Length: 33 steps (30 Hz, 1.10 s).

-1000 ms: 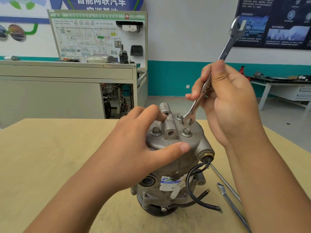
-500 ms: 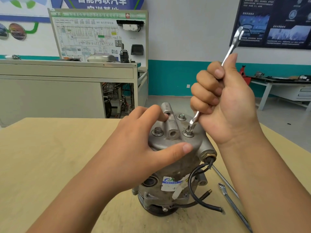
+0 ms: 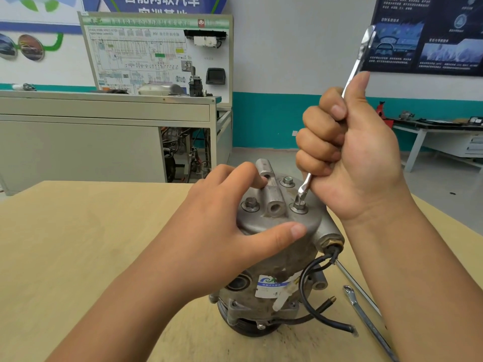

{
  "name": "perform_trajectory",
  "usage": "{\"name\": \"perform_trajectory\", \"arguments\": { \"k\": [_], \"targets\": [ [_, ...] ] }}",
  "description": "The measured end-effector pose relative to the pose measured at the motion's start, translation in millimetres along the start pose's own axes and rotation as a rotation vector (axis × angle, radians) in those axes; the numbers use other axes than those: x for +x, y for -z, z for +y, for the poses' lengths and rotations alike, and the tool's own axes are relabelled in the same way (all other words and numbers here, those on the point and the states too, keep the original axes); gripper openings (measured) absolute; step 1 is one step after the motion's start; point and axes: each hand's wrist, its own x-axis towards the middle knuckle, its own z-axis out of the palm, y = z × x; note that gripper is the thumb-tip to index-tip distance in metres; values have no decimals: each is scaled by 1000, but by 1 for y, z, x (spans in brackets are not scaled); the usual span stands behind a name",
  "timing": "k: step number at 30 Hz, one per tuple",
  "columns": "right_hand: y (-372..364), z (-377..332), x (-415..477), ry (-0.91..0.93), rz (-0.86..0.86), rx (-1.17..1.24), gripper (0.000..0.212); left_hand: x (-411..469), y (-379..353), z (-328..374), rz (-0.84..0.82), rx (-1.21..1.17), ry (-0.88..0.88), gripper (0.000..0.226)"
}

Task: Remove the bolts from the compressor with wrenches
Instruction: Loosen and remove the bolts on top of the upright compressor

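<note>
A grey metal compressor (image 3: 277, 259) stands upright on the wooden table (image 3: 78, 244). Three bolts show on its top cover: one at the left (image 3: 250, 203), one at the back (image 3: 287, 181), one at the right (image 3: 299, 204). My left hand (image 3: 224, 233) grips the top cover, thumb across its front rim. My right hand (image 3: 350, 158) is fisted round a long steel wrench (image 3: 357, 62) held nearly upright, its lower end seated on the right bolt. The wrench's upper open jaw sticks up above my thumb.
Two more wrenches, one (image 3: 366, 314) nearer and one (image 3: 358, 288) behind it, lie on the table to the right of the compressor. Black cables (image 3: 311, 304) loop from the compressor's side. A grey workbench (image 3: 104, 118) with a training board stands behind the table.
My right hand went from a loose fingertip hold to a full fist round the wrench. The wrench's lower end came down onto the right bolt and has stayed there. My left hand stayed put.
</note>
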Motion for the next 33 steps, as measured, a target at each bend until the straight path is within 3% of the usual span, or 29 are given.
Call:
{"name": "perform_trajectory", "arguments": {
  "k": [17,33],
  "targets": [
    [3,0,-2,-24,20,22,58,0,0,2,-8,-14,14,56],
    [-14,1,-12,181,137,-136,49,0,0,1,-6,-29,12,56]
  ]
}}
